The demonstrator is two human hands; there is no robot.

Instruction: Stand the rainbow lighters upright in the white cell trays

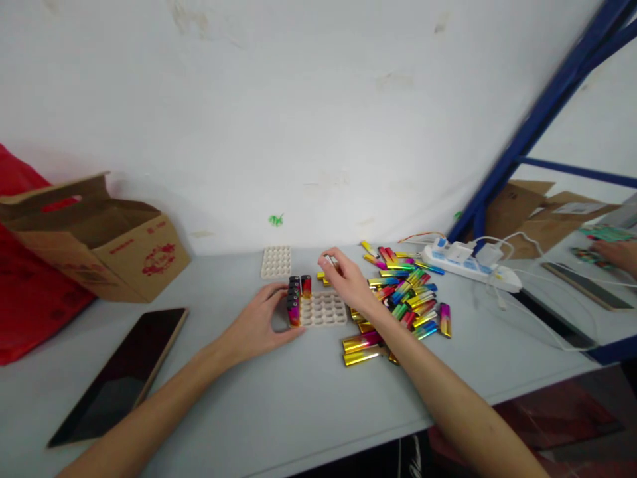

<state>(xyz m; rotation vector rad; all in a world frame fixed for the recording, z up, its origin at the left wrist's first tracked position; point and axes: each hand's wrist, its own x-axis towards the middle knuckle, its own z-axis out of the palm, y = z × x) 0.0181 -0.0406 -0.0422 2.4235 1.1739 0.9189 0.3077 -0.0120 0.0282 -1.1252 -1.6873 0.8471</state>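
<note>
While the pale grey table (pixel 279 411) runs along the wall, a loose pile of metallic lighters (pixel 405 292) covers its right-centre, their shiny bodies blending yellow, pink, green and blue and pointing every way. To the left of the pile sits a whitish tray (pixel 326 309) with rows of small cells, mostly unfilled. Along its left end stands a column of black-topped lighters (pixel 293 295), the nearest purple and yellow; a red lighter (pixel 306 287) stands beside the column's far end.

The left hand (pixel 256 322) brackets that end with thumb and fingers spread apart, covering part of its edge. The right hand (pixel 346 279) hovers between tray and pile, fingers curled; whether they grasp anything I cannot tell. Its forearm crosses over the pile, hiding some lighters.

At far left is an open cardboard box (pixel 154 255), with a dark flat panel (pixel 124 372) nearer the person. Right of the pile lies a white power strip (pixel 502 275) with plugs and cables. Smallest of these, a second tray (pixel 276 262) lies by the wall.
</note>
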